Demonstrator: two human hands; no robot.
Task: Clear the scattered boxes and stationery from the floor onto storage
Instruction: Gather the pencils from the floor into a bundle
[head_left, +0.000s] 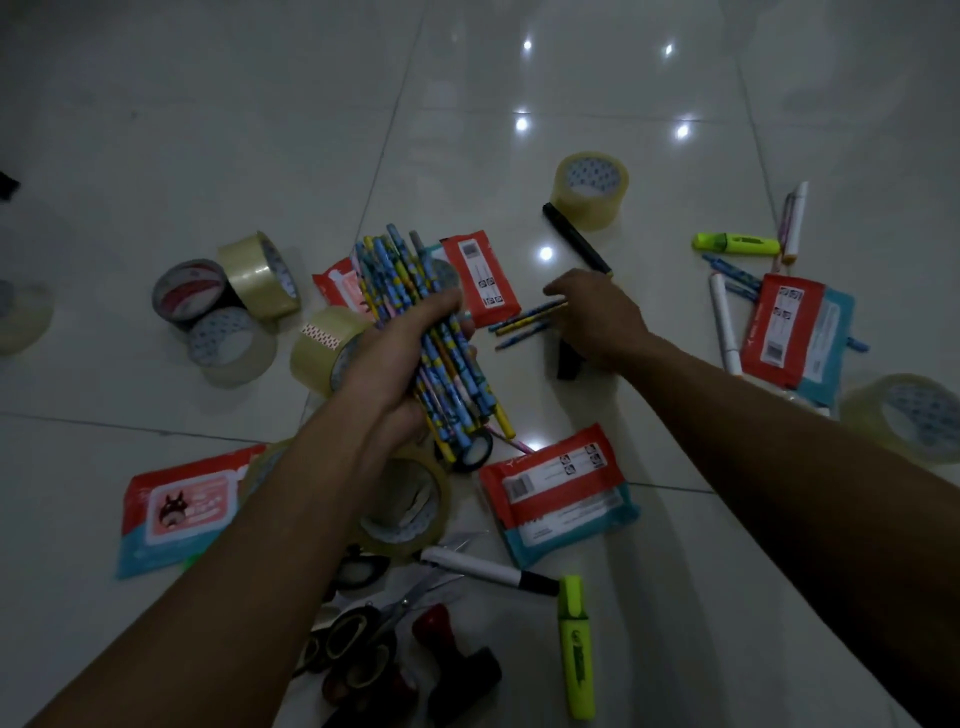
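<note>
Overhead, dim light, glossy tiled floor (156, 130) with stationery scattered across it.

Left hand (400, 358) is clamped round a thick bundle of pencils (436, 338), held above the floor, tips pointing away from the person. Right hand (597, 322) reaches down to loose pencils (524, 319) lying on the floor just right of the bundle; its fingers curl onto them, but whether they actually pinch one cannot be told. A black marker (574, 236) lies just beyond that hand.

Tape rolls: one clear roll (589, 189) standing apart at top centre; a cluster of three (228, 301) at left; another (324, 348) touching the left wrist area; one (410, 506) under the left forearm; one (904, 415) at the right edge.

Red-and-blue wipe packs: one (480, 278) behind the bundle, one (558, 491) near centre, one (176, 512) lower left, one (795, 335) at right.

Highlighters: one (735, 243) at upper right, one (575, 649) at bottom. A black-capped white marker (488, 569) lies near the lower highlighter. Scissors (363, 629) and a red-topped stamp (447, 644) sit at bottom centre. White pens (724, 327) lie beside the right pack.
</note>
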